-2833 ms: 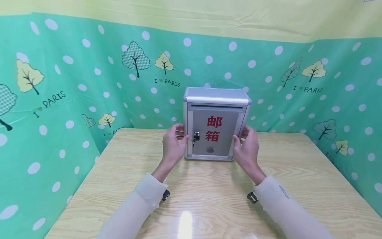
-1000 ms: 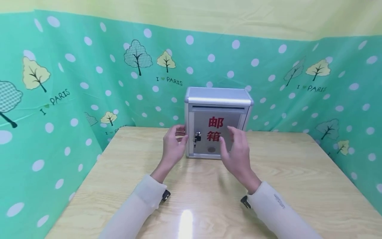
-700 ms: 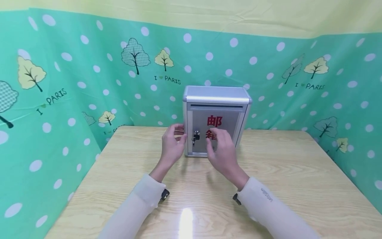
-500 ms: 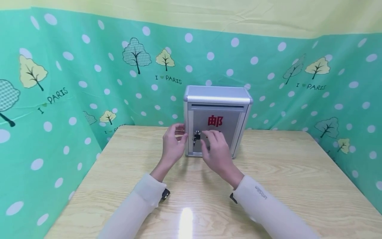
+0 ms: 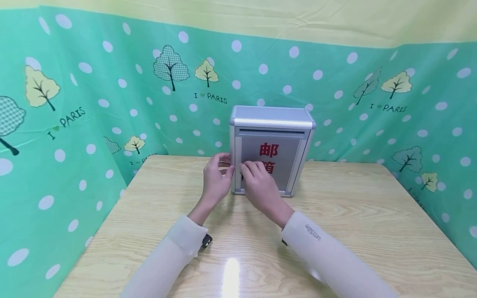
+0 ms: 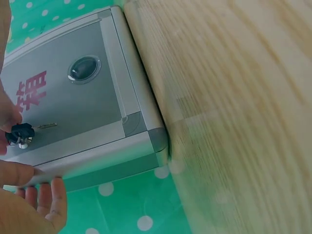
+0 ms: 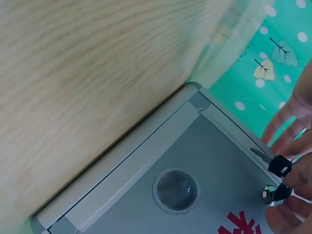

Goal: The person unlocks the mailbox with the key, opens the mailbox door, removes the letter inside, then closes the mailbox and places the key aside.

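A silver-grey metal mailbox (image 5: 286, 159) with red characters and a slot near the top stands upright on the wooden table. My left hand (image 5: 216, 178) holds its left edge, thumb at the front and fingers along the side. My right hand (image 5: 262, 188) reaches across the front panel to the lock (image 7: 268, 195). In the right wrist view, its thumb and fingers pinch the black-headed key (image 7: 282, 192) at the lock. A second key (image 7: 279, 166) hangs beside it. From the head camera, the right hand mostly covers the lock and keys.
A green dotted cloth (image 5: 149, 120) with printed trees hangs behind the table (image 5: 357, 207) and on both sides. A round window (image 7: 176, 191) sits low on the mailbox's front. Light reflects off the table's near part.
My right hand has left the mailbox's right edge, moved left across the front panel and closed its fingers on the key. My left hand has stayed at the left edge.
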Tool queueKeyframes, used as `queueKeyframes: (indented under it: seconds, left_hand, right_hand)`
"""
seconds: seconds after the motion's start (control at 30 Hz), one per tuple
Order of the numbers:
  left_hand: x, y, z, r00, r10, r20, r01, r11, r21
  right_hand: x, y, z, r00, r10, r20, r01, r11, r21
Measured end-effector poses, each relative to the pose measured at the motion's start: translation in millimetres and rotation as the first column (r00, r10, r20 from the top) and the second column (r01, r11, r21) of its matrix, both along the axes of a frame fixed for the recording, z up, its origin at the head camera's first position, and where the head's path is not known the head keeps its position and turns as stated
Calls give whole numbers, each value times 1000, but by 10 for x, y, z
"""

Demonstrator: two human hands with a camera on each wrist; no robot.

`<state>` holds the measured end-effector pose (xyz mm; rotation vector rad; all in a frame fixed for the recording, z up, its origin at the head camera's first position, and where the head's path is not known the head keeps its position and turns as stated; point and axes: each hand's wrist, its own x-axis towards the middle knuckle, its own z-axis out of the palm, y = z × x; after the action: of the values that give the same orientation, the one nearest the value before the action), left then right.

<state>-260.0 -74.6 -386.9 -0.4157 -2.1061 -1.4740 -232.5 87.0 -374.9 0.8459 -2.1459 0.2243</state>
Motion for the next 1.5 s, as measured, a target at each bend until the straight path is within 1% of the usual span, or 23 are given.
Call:
queueKeyframes:
  seconds: [0.13, 0.27, 0.43, 0.57, 0.67, 0.87, 1.17, 1.33, 1.5]
  left_hand:
    - [-3, 0, 0, 1000, -1, 4, 1, 1000, 4]
    - [-4, 1, 2, 1000, -5, 10, 5, 1000, 10]
    - [-1, 3, 8, 1000, -12, 15, 12, 1000, 13]
    - [-1, -1, 11, 1000, -7, 12, 7, 1000, 18]
    - [-3, -1, 13, 1000, -2, 7, 2, 1000, 12]
    - [5, -1, 12, 1000, -1, 6, 1, 1000, 1]
    - [11, -3, 24, 1000, 1, 31, -2, 1000, 10]
    - [18, -7, 32, 999, -1, 38, 1, 1000, 8]
    - [16, -3, 30, 999, -2, 36, 2, 1000, 2]
  right_hand:
    - [-31, -15, -10, 999, -17, -45, 21, 996, 88]
    - [-30, -19, -10, 996, -27, -86, 39, 990, 134]
    - [-4, -30, -2, 993, -36, -109, 51, 989, 136]
    - [9, -53, 3, 995, -48, -88, 59, 990, 125]
    - [18, -69, 8, 996, -54, -66, 61, 993, 101]
    - [23, -90, 11, 999, -51, -19, 51, 999, 19]
    - [12, -109, -18, 999, -33, 0, 33, 997, -75]
    - [15, -117, -18, 999, -11, 42, 17, 990, -141]
    - [14, -132, -18, 995, 16, 101, 8, 974, -228]
